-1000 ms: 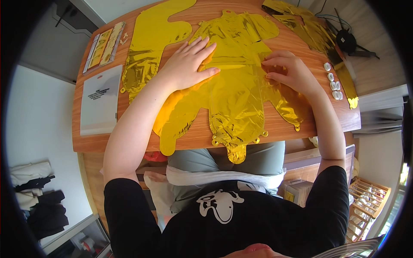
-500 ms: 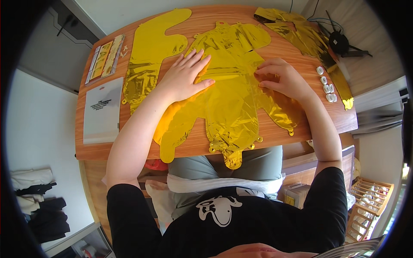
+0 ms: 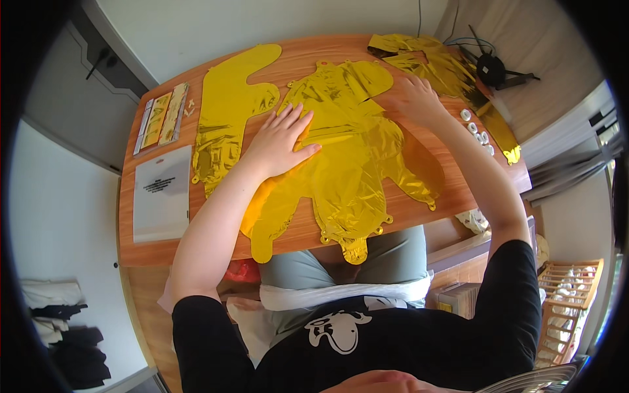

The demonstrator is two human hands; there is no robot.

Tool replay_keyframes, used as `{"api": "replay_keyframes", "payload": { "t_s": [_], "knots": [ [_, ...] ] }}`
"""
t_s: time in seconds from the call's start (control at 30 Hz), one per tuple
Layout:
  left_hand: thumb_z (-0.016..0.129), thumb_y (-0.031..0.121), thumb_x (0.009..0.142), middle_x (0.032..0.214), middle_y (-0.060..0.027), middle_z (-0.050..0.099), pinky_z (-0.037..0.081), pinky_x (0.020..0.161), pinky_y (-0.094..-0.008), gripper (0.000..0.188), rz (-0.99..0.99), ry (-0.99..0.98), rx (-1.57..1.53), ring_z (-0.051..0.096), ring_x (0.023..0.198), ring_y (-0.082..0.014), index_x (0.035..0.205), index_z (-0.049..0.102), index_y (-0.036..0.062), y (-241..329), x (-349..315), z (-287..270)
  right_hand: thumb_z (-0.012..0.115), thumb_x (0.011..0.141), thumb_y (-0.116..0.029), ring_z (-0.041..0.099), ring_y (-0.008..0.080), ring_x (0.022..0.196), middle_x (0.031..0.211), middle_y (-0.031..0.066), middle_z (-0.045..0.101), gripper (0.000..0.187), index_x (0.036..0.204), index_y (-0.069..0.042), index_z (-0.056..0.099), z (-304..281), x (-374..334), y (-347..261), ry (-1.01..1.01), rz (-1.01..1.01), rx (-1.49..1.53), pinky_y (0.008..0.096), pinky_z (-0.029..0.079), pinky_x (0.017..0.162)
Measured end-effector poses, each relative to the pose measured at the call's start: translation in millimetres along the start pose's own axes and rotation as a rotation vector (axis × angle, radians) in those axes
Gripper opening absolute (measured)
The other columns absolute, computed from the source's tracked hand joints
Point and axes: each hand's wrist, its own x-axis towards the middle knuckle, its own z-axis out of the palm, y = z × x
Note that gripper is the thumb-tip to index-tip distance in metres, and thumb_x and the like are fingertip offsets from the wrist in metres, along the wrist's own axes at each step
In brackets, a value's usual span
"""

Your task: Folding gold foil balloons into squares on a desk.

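A flat, uninflated gold foil balloon (image 3: pixel 347 157) lies across the middle of the table, with rounded lobes and small tabs along its outline. Its lower end hangs over the near edge. My left hand (image 3: pixel 285 141) rests open on the balloon's left side, palm down with fingers spread. Beyond the balloon's right side is my right hand (image 3: pixel 419 101), slightly blurred, its fingers stretched out and nothing seen in them. A second gold foil balloon (image 3: pixel 226 108) lies flat to the left. More gold foil (image 3: pixel 422 65) is spread at the far right, just past my right hand.
White ribbon rolls (image 3: pixel 473 128) sit along the table's right side, near a black router (image 3: pixel 493 69) with antennas and cables. On the left lie a white plastic sleeve (image 3: pixel 161 196), a printed packet (image 3: pixel 160 118) and small white pieces (image 3: pixel 190 108). A wooden rack (image 3: pixel 570 295) stands on the right.
My right hand has left the balloon's right side and moved away toward the far right. The balloon's right lobe there now lies differently. My left hand stays on the balloon; the view has tilted slightly.
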Motion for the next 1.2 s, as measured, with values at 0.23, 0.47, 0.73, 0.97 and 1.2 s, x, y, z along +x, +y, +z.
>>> {"api": "replay_keyframes", "payload": {
  "t_s": [0.23, 0.47, 0.73, 0.97, 1.2],
  "knots": [
    [0.049, 0.065, 0.100, 0.170, -0.0137, 0.024, 0.015, 0.129, -0.0461, 0.083, -0.006, -0.001, 0.003, 0.019, 0.158, -0.0290, 0.162, 0.032, 0.0138, 2, 1, 0, 0.068, 0.091, -0.057, 0.051, 0.0421, 0.134, 0.142, 0.0183, 0.060, 0.078, 0.152, -0.014, 0.048, 2, 65, -20, -0.278, 0.245, 0.245, 0.0546, 0.046, 0.108],
    [0.050, 0.064, 0.100, 0.170, -0.0134, 0.024, 0.014, 0.129, -0.0458, 0.082, -0.007, 0.002, -0.008, 0.019, 0.159, -0.0290, 0.162, 0.032, 0.0145, 0, 0, -1, 0.077, 0.086, -0.031, 0.062, 0.0322, 0.121, 0.131, 0.0139, 0.067, 0.071, 0.148, -0.010, 0.051, 18, 70, -31, -0.103, 0.239, 0.383, 0.0418, 0.051, 0.101],
    [0.049, 0.065, 0.100, 0.171, -0.0132, 0.024, 0.014, 0.129, -0.0460, 0.082, -0.014, -0.011, -0.002, 0.019, 0.159, -0.0289, 0.162, 0.032, 0.0147, 2, -1, -4, 0.071, 0.092, -0.011, 0.064, 0.0304, 0.115, 0.135, 0.0163, 0.060, 0.056, 0.143, -0.003, 0.050, 18, 78, -34, 0.037, 0.642, 1.147, 0.0407, 0.054, 0.098],
    [0.048, 0.065, 0.100, 0.171, -0.0133, 0.023, 0.014, 0.129, -0.0453, 0.082, -0.025, -0.023, 0.014, 0.019, 0.159, -0.0289, 0.163, 0.031, 0.0146, -4, -4, -2, 0.073, 0.091, -0.005, 0.068, 0.0318, 0.108, 0.124, 0.0143, 0.064, 0.041, 0.127, 0.004, 0.054, -2, 75, -57, -0.062, 0.821, 1.883, 0.0467, 0.062, 0.088],
    [0.049, 0.065, 0.100, 0.171, -0.0137, 0.023, 0.014, 0.129, -0.0452, 0.083, 0.003, -0.013, 0.007, 0.019, 0.158, -0.0300, 0.163, 0.031, 0.0136, 5, 5, -3, 0.074, 0.092, -0.009, 0.069, 0.0313, 0.107, 0.130, 0.0148, 0.061, 0.046, 0.133, -0.001, 0.054, 3, 80, -51, -0.118, 0.775, 1.344, 0.0516, 0.064, 0.074]
  ]
}}
